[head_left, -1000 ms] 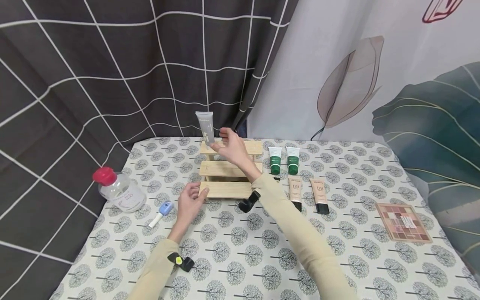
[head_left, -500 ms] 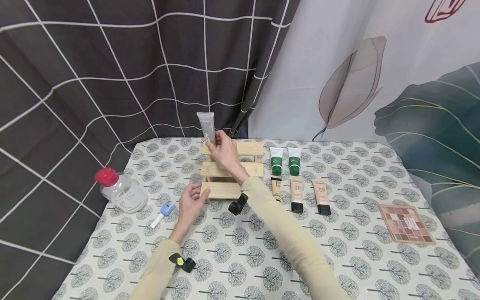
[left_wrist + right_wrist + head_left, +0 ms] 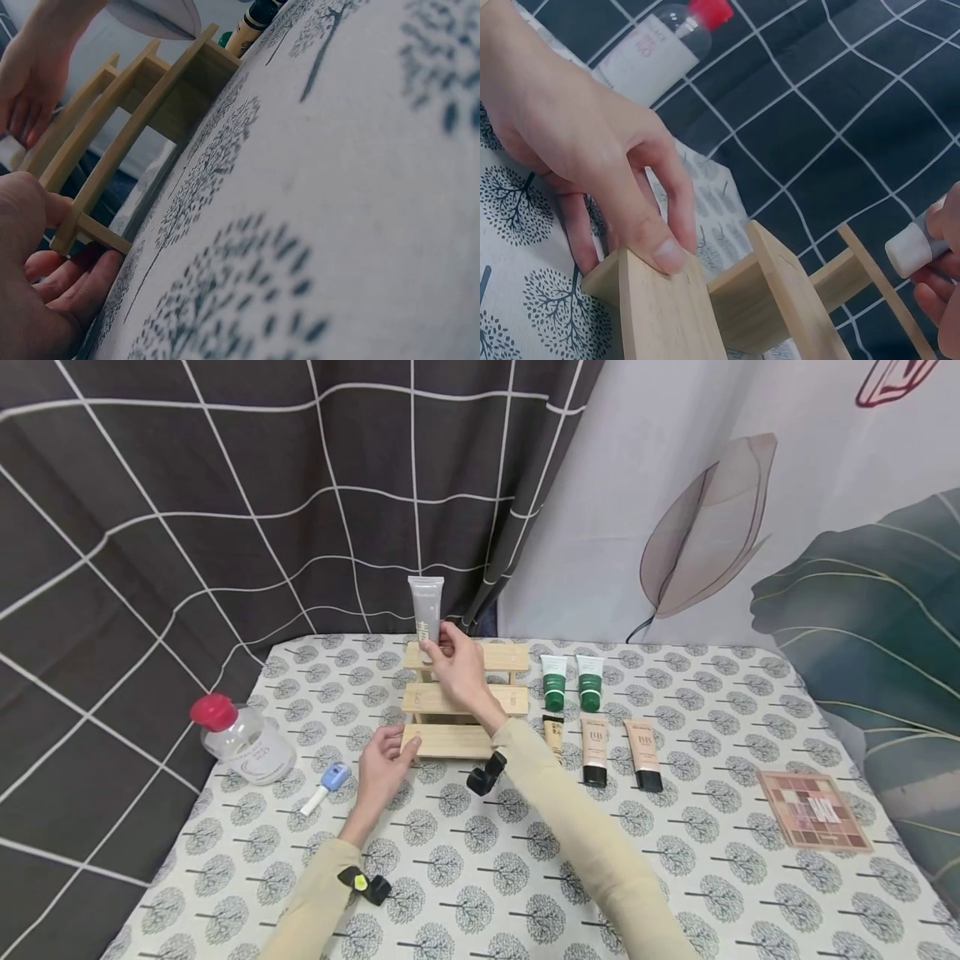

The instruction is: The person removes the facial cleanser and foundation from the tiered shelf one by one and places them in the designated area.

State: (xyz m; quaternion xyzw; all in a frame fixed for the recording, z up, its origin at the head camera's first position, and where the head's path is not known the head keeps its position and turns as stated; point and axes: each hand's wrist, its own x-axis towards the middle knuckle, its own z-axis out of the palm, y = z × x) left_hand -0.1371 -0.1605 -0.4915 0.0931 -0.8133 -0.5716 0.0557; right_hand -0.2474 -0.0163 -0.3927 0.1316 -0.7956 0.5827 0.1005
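Observation:
A three-step wooden stand (image 3: 457, 742) rises towards the back of the table. My left hand (image 3: 381, 768) grips the left end of its lowest step; the right wrist view shows the thumb on top of the board (image 3: 667, 315). At the left part of the top step, my right hand (image 3: 461, 670) pinches a grey squeeze tube (image 3: 427, 606) near its lower end. The tube stands nearly upright, cap down. Its white cap (image 3: 909, 251) shows in the right wrist view, close to the top step; whether it touches the wood I cannot tell.
Right of the stand lie two green-and-white tubes (image 3: 554, 685), two BB cream tubes (image 3: 594, 743) and a small yellow tube (image 3: 552, 737). An eyeshadow palette (image 3: 816, 810) lies farther right. A red-capped bottle (image 3: 251, 747) and a blue-and-white item (image 3: 326, 785) are on the left.
My right hand has moved slightly right with the grey tube, which has gone from leaning to more upright. The small yellow tube has come into view from behind the sleeve. My left hand stays put.

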